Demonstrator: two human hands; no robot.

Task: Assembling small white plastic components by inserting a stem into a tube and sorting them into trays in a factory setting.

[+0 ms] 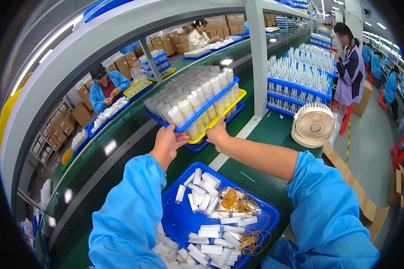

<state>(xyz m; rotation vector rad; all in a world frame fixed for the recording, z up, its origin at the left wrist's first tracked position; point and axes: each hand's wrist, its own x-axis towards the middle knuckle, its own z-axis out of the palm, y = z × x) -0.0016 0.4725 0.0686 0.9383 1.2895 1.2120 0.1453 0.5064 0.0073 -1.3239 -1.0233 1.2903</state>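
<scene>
A stack of trays stands on the green conveyor in front of me. Its upper blue tray [206, 109] holds rows of white-and-clear cylindrical tubes [177, 115] with yellow bands. Beneath it is a yellow tray [234, 106], also full of tubes, above another blue tray [197, 146]. My left hand [167, 144] grips the near left corner of the upper blue tray, its fingertips partly under the edge. At the near side, my right hand [217, 134] is closed on the yellow tray's rim. Closer to me, a blue tray [270, 213] contains loose white pieces [211, 233] and tan rubber bands [235, 200].
A round beige fan [314, 125] stands at the bench's right edge, beside blue trays of upright white pointed parts [296, 71]. A grey post [257, 58] rises behind the stack. Co-workers sit across the conveyor; another person [349, 67] stands at the right. Cardboard [352, 179] leans below.
</scene>
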